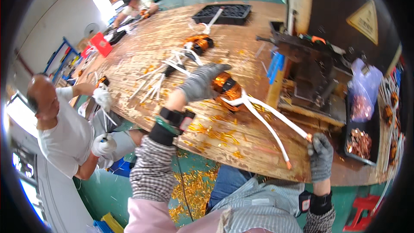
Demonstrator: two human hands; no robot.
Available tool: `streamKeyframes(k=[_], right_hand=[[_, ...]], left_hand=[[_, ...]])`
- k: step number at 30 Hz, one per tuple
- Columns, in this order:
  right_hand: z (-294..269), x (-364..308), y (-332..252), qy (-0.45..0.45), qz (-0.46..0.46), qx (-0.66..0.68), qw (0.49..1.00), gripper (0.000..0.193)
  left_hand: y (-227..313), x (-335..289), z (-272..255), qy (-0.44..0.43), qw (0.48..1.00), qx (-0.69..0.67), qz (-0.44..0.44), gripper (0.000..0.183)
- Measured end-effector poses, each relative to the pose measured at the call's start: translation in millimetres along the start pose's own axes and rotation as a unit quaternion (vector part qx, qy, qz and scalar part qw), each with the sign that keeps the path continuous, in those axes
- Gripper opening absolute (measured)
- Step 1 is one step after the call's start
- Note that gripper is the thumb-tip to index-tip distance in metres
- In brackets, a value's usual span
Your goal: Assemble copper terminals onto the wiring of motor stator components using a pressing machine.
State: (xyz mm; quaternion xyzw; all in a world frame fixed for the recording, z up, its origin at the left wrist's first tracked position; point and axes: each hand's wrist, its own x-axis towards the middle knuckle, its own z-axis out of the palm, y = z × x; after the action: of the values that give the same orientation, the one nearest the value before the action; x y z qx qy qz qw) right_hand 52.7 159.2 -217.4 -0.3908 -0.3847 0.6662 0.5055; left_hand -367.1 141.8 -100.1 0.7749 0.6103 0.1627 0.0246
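A toroidal copper coil (pixel 229 89) with a dark band round it sits on the wooden table in front of me. My left hand (pixel 200 82), in a grey glove, grips its left side; some of the fingers are hidden behind the windings. Two white-sleeved leads run from the coil toward the lower right. The end of the upper lead (pixel 280 116), bare copper at its tip, is pinched in my gloved right hand (pixel 320 157). The lower lead (pixel 271 136) hangs loose over the table near its front edge, its copper tip exposed.
Further coils with white leads (pixel 200 43) lie behind my left hand. A dark metal machine (pixel 310 69) stands at right, beside a black bin of copper scraps (pixel 360 142). A black tray (pixel 222 14) is at the back. A co-worker (pixel 69 125) sits at left. Copper-coloured clippings (pixel 194 190) litter the floor.
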Motion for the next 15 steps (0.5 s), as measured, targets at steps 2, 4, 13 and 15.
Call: streamKeyframes(k=[2, 4, 13, 15], right_hand=[[2, -4, 5, 0.009, 0.026, 0.0, 1.0, 0.018], [-4, -3, 14, 0.04, -0.004, 0.004, 0.999, 0.018], [-10, 5, 22, 0.019, -0.037, -0.048, 0.998, 0.015], [-14, 7, 25, 0.03, -0.043, -0.044, 0.998, 0.015]], left_hand=[[2, 5, 16, 0.06, 0.997, 0.026, -0.027, 0.073], [4, 6, 36, 0.16, 0.986, 0.031, -0.023, 0.069], [12, 3, 42, 0.234, 0.969, -0.004, -0.079, 0.059], [18, 4, 44, 0.216, 0.969, 0.004, -0.121, 0.059]])
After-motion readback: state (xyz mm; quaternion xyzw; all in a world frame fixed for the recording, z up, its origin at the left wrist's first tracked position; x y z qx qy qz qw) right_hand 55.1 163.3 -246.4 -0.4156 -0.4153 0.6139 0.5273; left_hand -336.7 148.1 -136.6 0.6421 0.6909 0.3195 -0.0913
